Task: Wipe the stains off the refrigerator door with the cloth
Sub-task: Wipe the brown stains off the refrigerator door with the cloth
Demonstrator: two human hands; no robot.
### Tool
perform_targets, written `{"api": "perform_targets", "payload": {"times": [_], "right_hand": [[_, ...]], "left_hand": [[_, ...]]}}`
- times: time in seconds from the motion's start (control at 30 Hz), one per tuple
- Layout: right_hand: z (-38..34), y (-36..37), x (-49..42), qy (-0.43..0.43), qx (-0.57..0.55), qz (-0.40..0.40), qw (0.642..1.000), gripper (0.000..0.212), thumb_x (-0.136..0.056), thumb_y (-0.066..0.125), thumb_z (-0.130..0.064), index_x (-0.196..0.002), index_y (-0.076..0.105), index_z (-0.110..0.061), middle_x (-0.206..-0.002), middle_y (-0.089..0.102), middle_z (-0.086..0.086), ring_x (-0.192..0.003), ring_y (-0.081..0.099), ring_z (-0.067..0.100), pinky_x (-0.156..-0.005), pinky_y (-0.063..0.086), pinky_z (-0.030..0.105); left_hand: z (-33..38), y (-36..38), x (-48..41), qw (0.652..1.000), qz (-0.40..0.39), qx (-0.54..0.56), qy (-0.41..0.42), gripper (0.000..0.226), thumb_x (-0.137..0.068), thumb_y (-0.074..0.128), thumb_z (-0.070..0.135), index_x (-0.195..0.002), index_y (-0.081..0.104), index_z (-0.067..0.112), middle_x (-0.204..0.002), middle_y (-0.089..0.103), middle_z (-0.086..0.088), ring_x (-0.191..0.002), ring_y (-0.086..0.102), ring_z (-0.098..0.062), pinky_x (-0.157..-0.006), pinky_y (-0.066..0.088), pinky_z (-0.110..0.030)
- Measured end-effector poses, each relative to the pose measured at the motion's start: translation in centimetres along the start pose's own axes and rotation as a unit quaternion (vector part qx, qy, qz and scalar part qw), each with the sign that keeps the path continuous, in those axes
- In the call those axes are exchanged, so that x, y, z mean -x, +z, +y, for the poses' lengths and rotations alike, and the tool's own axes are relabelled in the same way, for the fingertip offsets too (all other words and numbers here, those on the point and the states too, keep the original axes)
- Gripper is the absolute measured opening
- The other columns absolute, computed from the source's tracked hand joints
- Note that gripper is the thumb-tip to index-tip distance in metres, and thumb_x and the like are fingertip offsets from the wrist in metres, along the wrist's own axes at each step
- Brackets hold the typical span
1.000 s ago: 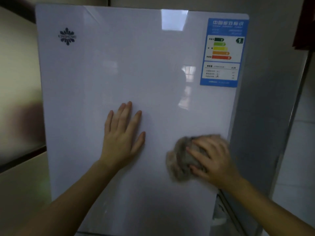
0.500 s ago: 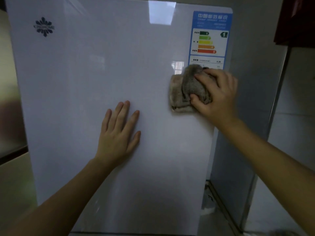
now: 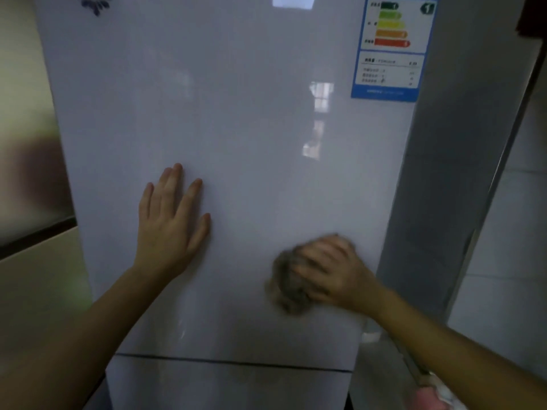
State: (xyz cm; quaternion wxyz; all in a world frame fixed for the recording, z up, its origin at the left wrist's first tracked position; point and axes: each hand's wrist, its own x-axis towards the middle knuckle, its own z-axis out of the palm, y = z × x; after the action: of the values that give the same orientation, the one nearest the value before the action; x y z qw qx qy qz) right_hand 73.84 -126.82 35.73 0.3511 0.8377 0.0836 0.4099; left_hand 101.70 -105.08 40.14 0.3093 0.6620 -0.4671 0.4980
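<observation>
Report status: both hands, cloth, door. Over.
Left hand flat on refrigerator door. Right hand grips cloth, pressed low on door's right side, motion-blurred. Nothing blocking; energy label top right, clear of cloth.

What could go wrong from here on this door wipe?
1. The left hand lies flat on the glossy refrigerator door and may leave fresh prints there.
2. The right hand holds the cloth bunched up near the door's right edge, so a stroke could slip off the edge.
3. The energy label sits at the upper right. Rubbing across its border might lift it.
</observation>
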Motion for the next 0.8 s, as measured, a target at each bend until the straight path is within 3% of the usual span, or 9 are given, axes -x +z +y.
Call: {"api": "perform_targets", "payload": {"times": [0.2,0.37,0.43,0.53,0.6,0.7,0.8], "right_hand": [[9.5,-5.8,-13.4,0.174,0.038,0.149,0.973,0.05,-0.09,0.07,-0.044,-0.132,0.067,-0.016,-0.131,0.064,0.014,-0.119,0.054,0.034,-0.102,0.035,0.044],[7.3,-4.1,-15.1,0.249,0.042,0.183,0.95,0.049,-0.089,0.07,-0.041,-0.132,0.067,-0.017,-0.131,0.062,0.013,-0.121,0.053,0.033,-0.103,0.037,0.05],[4.3,-1.7,-12.8,0.204,0.033,0.159,0.965,0.048,-0.088,0.07,-0.04,-0.131,0.066,-0.018,-0.13,0.063,0.016,-0.119,0.054,0.035,-0.101,0.04,0.054],[-2.1,2.3,-8.0,0.039,-0.008,0.079,0.996,0.04,-0.091,0.067,-0.04,-0.125,0.064,-0.019,-0.132,0.06,0.013,-0.117,0.056,0.034,-0.105,0.037,0.051],[-5.4,3.7,-5.4,-0.052,-0.031,0.012,0.998,0.031,-0.095,0.064,-0.038,-0.119,0.07,-0.02,-0.129,0.065,0.01,-0.115,0.062,0.031,-0.108,0.036,0.046],[-5.5,3.5,-5.3,-0.079,-0.036,-0.028,0.996,0.03,-0.097,0.064,-0.039,-0.118,0.074,-0.02,-0.124,0.07,0.009,-0.113,0.065,0.029,-0.108,0.038,0.043],[-1.5,1.6,-9.6,-0.027,-0.016,0.018,0.999,0.038,-0.098,0.056,-0.044,-0.124,0.068,-0.019,-0.127,0.068,0.014,-0.114,0.061,0.033,-0.102,0.039,0.046]], "left_hand": [[-1.8,-0.2,-1.1,1.0,0.002,0.008,-0.017,0.06,-0.099,0.042,0.042,-0.15,0.04,0.01,-0.163,0.025,-0.021,-0.151,0.024,-0.038,-0.123,0.02,-0.055],[-2.7,-0.4,-0.2,0.999,0.004,0.016,-0.035,0.062,-0.099,0.042,0.043,-0.152,0.038,0.01,-0.163,0.023,-0.021,-0.152,0.022,-0.038,-0.124,0.019,-0.055],[-3.3,-0.4,0.5,0.999,-0.015,0.02,-0.045,0.064,-0.099,0.04,0.045,-0.154,0.034,0.012,-0.165,0.02,-0.019,-0.153,0.018,-0.036,-0.125,0.017,-0.054],[-4.1,-0.4,1.4,0.999,-0.024,0.016,-0.04,0.064,-0.099,0.04,0.045,-0.153,0.035,0.012,-0.165,0.02,-0.019,-0.153,0.019,-0.036,-0.124,0.019,-0.056],[-4.7,-0.4,1.6,0.999,-0.027,0.013,-0.029,0.063,-0.099,0.041,0.044,-0.152,0.037,0.011,-0.164,0.022,-0.02,-0.152,0.021,-0.037,-0.123,0.02,-0.056],[-5.4,-0.6,1.3,1.0,-0.024,0.011,-0.011,0.063,-0.099,0.041,0.044,-0.151,0.038,0.011,-0.164,0.023,-0.02,-0.152,0.022,-0.037,-0.123,0.02,-0.056],[-6.4,-1.0,0.5,1.0,-0.013,0.01,-0.017,0.062,-0.099,0.042,0.044,-0.152,0.037,0.012,-0.164,0.022,-0.018,-0.153,0.02,-0.036,-0.124,0.016,-0.053]]}}
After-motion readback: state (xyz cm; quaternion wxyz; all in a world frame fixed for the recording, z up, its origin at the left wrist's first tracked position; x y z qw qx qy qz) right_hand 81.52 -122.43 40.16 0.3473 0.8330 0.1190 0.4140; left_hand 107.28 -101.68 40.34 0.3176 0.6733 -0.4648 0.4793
